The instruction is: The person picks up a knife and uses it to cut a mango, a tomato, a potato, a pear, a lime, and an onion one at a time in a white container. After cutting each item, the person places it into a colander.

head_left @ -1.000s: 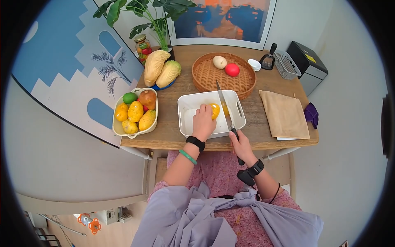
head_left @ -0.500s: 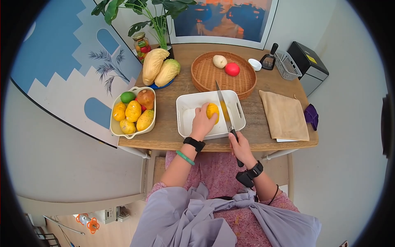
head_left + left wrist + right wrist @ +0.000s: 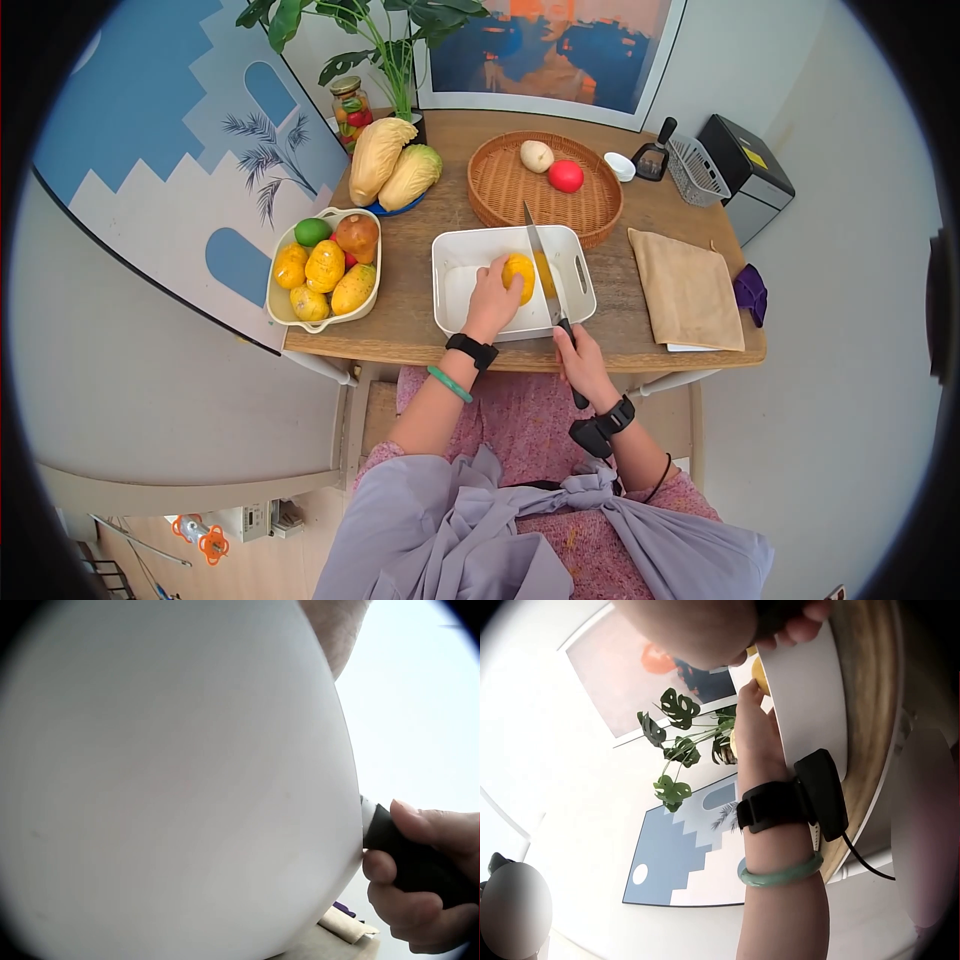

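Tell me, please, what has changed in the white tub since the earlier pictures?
Since a second ago, the left hand has moved its fingers leftward on the yellow fruit, so more of it shows. Nothing new was visibly grasped or released. The right hand still holds the kitchen knife, its blade over the white tub.

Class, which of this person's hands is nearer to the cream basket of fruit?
Left. The left hand has its grip on a yellow fruit in the white tray, to the right of the cream basket. The right hand, its grip on the knife, is farther right.
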### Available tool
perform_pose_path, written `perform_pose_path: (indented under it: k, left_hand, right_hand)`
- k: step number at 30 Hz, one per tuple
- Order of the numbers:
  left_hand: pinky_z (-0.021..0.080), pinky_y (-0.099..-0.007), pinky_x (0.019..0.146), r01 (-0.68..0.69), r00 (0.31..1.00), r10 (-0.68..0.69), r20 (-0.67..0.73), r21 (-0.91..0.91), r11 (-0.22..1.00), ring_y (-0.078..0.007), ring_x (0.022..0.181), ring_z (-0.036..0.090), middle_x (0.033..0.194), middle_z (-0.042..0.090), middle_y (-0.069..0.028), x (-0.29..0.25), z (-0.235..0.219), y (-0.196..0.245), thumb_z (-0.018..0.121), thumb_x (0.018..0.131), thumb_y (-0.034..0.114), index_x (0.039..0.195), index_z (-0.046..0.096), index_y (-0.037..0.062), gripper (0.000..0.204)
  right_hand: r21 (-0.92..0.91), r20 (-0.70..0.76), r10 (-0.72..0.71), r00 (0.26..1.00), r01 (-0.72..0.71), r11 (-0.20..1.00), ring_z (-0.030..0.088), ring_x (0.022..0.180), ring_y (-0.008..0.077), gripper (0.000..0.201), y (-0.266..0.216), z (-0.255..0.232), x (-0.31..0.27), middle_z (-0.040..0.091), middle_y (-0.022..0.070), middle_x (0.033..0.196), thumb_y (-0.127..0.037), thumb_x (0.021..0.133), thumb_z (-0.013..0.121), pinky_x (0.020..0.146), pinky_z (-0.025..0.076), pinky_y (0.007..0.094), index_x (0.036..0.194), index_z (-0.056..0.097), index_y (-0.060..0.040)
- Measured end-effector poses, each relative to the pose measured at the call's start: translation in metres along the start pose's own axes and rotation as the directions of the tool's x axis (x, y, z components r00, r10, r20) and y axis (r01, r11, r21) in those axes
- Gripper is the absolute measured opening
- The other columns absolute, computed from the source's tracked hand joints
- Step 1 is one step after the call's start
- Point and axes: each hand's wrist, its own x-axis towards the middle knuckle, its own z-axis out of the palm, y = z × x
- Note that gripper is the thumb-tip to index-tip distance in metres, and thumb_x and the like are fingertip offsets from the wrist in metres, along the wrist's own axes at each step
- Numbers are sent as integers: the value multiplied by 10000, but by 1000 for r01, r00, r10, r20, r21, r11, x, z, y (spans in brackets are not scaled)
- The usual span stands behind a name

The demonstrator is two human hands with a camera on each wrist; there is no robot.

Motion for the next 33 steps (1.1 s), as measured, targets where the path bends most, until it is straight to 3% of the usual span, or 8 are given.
perform_pose_path:
  k: [9,15,17,18,20,33]
  left_hand:
    - [457,-454,926,14,1000,-14,20,-26,1000,-447,1043,552,1160,518,-293,1,0,-1,554,874,252,1311,446,13,510]
    - [433,-450,959,60,997,-54,48,-140,988,-447,1090,518,1160,523,-311,4,3,-4,554,862,207,1294,437,-25,505]
    - [571,-337,573,21,999,-17,43,-81,997,-319,893,625,1180,490,-240,8,5,-12,567,881,218,1314,430,10,500]
    - [571,-337,573,20,999,-17,42,-79,997,-319,893,625,1180,490,-240,8,7,-15,567,881,218,1314,430,10,500]
    - [425,-453,969,53,998,-45,47,-165,985,-446,1101,512,1172,518,-307,5,5,-7,556,855,186,1293,433,-21,500]
    - [429,-435,974,2,999,2,51,-79,997,-420,1116,515,1184,519,-292,3,-1,-2,576,842,178,1299,427,-19,519]
  right_hand:
    - [12,-18,4,1000,-3,1000,530,431,144,349,3,-1,2,527,58,570,-321,989,510,413,426,300,884,508,12]
    - [14,-4,-8,1000,8,1000,536,433,145,356,2,-1,0,539,68,574,-323,992,504,415,428,303,918,515,25]
    - [15,4,-7,1000,7,1000,536,431,147,355,2,-1,1,539,70,575,-324,990,508,414,427,304,915,515,23]
    - [17,5,-8,1000,8,1000,536,431,147,355,2,0,1,539,70,575,-324,990,508,414,427,304,915,515,23]
    - [8,-7,-39,999,39,999,537,432,151,354,2,0,-1,540,75,573,-322,990,508,414,428,307,913,514,24]
    - [-36,16,-16,1000,16,999,549,452,164,363,3,1,1,543,89,591,-328,983,525,435,436,324,896,515,25]
